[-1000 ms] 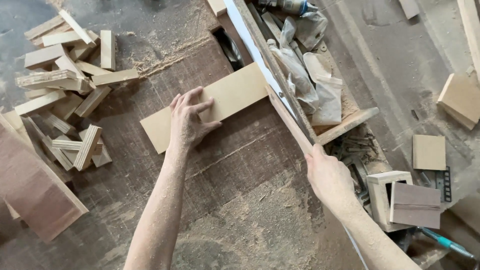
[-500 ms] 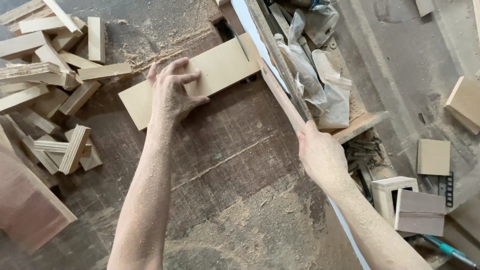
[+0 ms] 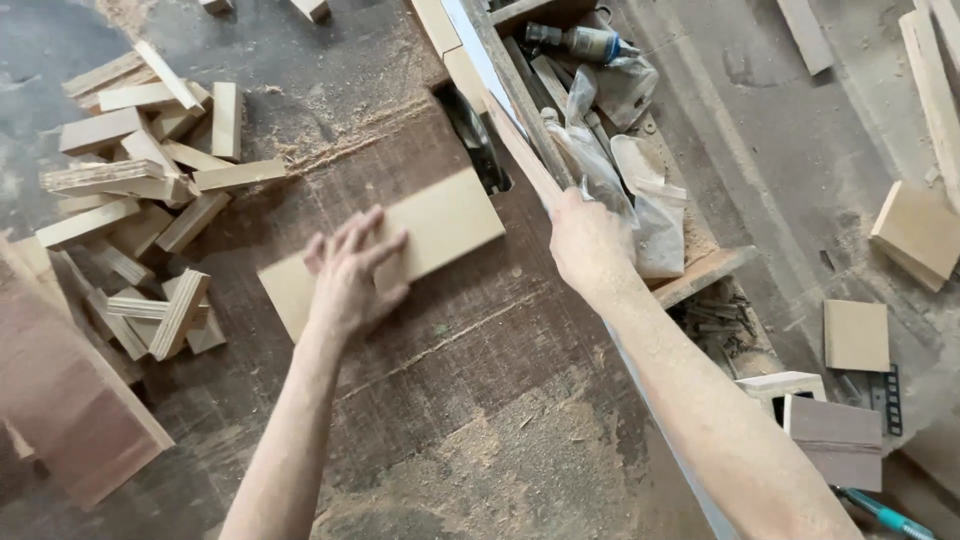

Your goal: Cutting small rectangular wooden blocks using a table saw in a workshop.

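My left hand lies flat, fingers spread, on a pale rectangular wooden board resting on the dark, sawdust-covered saw table. The board's far end is next to the saw blade slot. My right hand is closed around a thin wooden strip that runs along the table's right edge beside the fence.
A heap of several short wooden offcuts lies at the left. A reddish plank sits at the lower left. Plastic bags and a bottle fill a tray at the right. Small boards and a box lie on the floor.
My left hand has drawn the pale board back from the blade slot, towards me. My right hand has slid up the thin strip toward the fence.
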